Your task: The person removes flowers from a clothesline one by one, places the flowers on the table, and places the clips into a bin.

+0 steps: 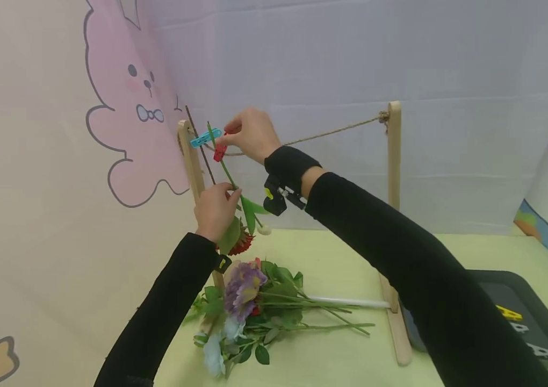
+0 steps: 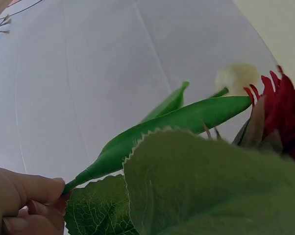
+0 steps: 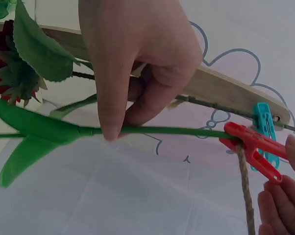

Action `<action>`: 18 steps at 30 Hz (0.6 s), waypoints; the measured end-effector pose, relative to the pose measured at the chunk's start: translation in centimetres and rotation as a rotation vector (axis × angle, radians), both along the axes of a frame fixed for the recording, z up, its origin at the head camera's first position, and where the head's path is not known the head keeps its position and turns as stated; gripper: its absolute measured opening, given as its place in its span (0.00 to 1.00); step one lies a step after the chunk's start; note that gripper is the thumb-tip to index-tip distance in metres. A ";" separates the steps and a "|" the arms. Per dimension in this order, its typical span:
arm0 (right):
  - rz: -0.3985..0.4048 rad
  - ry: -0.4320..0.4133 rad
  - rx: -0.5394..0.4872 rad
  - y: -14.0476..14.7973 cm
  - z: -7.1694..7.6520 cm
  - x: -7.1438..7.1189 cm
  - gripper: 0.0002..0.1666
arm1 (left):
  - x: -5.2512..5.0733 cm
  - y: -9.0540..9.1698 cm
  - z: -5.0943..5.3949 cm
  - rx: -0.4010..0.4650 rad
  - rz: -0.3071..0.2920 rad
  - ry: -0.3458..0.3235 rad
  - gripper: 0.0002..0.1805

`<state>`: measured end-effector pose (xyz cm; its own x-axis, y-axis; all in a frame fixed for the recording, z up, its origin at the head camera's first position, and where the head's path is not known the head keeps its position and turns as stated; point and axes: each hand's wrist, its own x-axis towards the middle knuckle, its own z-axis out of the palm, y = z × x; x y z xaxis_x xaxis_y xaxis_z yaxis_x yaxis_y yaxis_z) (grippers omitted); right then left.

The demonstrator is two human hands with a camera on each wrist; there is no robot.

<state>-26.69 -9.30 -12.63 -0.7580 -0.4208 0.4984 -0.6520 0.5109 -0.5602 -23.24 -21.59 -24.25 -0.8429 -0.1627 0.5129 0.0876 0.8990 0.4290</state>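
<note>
My left hand (image 1: 217, 211) pinches the thin green stem (image 3: 177, 131) of a white tulip (image 1: 264, 230) that hangs head down. With thumb and fingers, my right hand (image 1: 253, 134) pinches the handles of a red clothespin (image 3: 255, 144). Its jaws are at the stem's upper end, where the twine (image 3: 244, 186) passes. Just left of it, a light-blue clothespin (image 1: 205, 138) holds the dark stem of a red flower (image 1: 241, 243), also upside down. In the left wrist view, a large serrated leaf (image 2: 211, 183) covers part of the tulip's leaves.
The twine runs to the right wooden post (image 1: 394, 188); the left post (image 1: 192, 161) stands beside my hands. Below lie a purple flower (image 1: 245, 290), pale blue flowers (image 1: 213, 355) and several stems. A dark tray (image 1: 489, 279) at right holds a yellow clothespin (image 1: 510, 313) and white ones.
</note>
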 end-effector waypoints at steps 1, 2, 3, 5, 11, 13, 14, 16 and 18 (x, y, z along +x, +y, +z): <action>-0.003 -0.004 -0.029 -0.1 -0.1 0.1 0.22 | 0.0 0.2 0.0 -0.007 -0.002 0.012 0.16; -0.005 -0.012 -0.055 -0.1 -0.2 0.1 0.22 | 0.1 0.3 -0.1 -0.015 -0.005 0.026 0.15; -0.005 -0.028 -0.075 -0.2 -0.3 0.1 0.21 | 0.1 0.3 -0.1 -0.022 -0.008 0.034 0.14; -0.005 -0.085 -0.123 0.0 -0.6 0.0 0.20 | 0.3 0.4 -0.3 -0.032 -0.016 0.042 0.14; 0.026 -0.209 -0.304 0.8 -1.2 -0.6 0.16 | 1.3 0.4 0.0 -0.030 -0.045 0.054 0.13; 0.048 -0.210 -0.353 0.9 -1.4 -0.8 0.16 | 1.5 0.4 0.1 -0.034 -0.054 0.062 0.14; 0.055 -0.206 -0.373 1.0 -1.5 -0.9 0.15 | 1.5 0.4 0.2 -0.034 -0.060 0.067 0.13; 0.069 -0.206 -0.419 1.2 -1.6 -1.1 0.15 | 1.6 0.5 0.3 -0.020 -0.078 0.063 0.14; 0.079 -0.215 -0.462 1.4 -1.8 -1.3 0.14 | 1.6 0.6 0.4 0.010 -0.104 0.047 0.14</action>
